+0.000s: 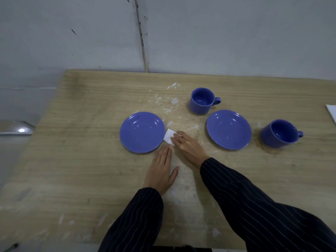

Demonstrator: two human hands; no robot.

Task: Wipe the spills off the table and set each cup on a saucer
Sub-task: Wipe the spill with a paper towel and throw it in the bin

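A pale wood-grain table (81, 160) meets a dull grey-white wall (236, 33) at its far edge. Above that edge a thin vertical seam (141, 37) splits the wall into two panels, with small dark marks (73, 31) to the seam's left. Off the table's left side, a grey metallic ledge (11, 124) carries a bright spot of reflected light (21, 130).

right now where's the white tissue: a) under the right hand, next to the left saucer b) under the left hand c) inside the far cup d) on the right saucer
A: the tissue lies under the fingertips of the right hand, right beside the left saucer.
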